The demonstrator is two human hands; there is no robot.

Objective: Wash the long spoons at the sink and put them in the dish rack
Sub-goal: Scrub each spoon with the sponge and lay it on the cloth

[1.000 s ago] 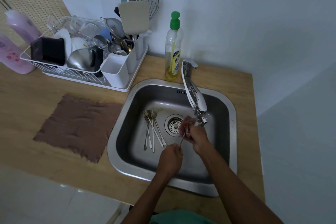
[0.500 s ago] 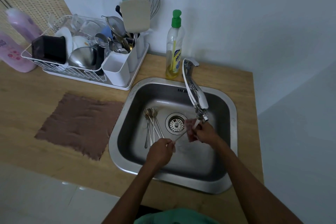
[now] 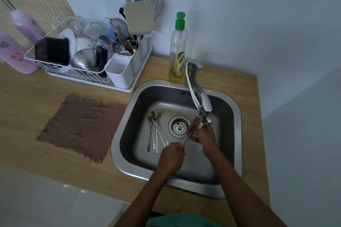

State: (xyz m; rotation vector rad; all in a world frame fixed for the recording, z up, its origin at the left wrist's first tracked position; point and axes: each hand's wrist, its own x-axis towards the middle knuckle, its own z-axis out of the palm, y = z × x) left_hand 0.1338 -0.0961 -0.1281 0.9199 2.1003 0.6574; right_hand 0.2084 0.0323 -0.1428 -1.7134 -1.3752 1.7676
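Over the steel sink [image 3: 238, 116], my left hand [image 3: 171, 156] grips the handle end of a long spoon [image 3: 186, 140]. My right hand [image 3: 205, 135] holds the spoon's bowl end together with a reddish scrubbing pad [image 3: 193, 127], just below the tap's spout [image 3: 204, 114]. Several more long spoons [image 3: 156, 131] lie side by side on the sink floor, left of the drain [image 3: 179, 127]. The white dish rack [image 3: 77, 72] stands at the back left of the counter, full of dishes, with white cutlery cups [image 3: 120, 73] on its right side.
A green-capped bottle of dish soap [image 3: 177, 49] stands behind the sink beside the tap [image 3: 197, 88]. A brown cloth [image 3: 81, 125] lies flat on the wooden counter left of the sink. Two pink bottles [image 3: 14, 51] stand at the far left. The wall is close behind.
My left hand swung left with the spoon's handle, then came partly back toward the right. My right hand stayed under the spout, and the view shifted slightly.
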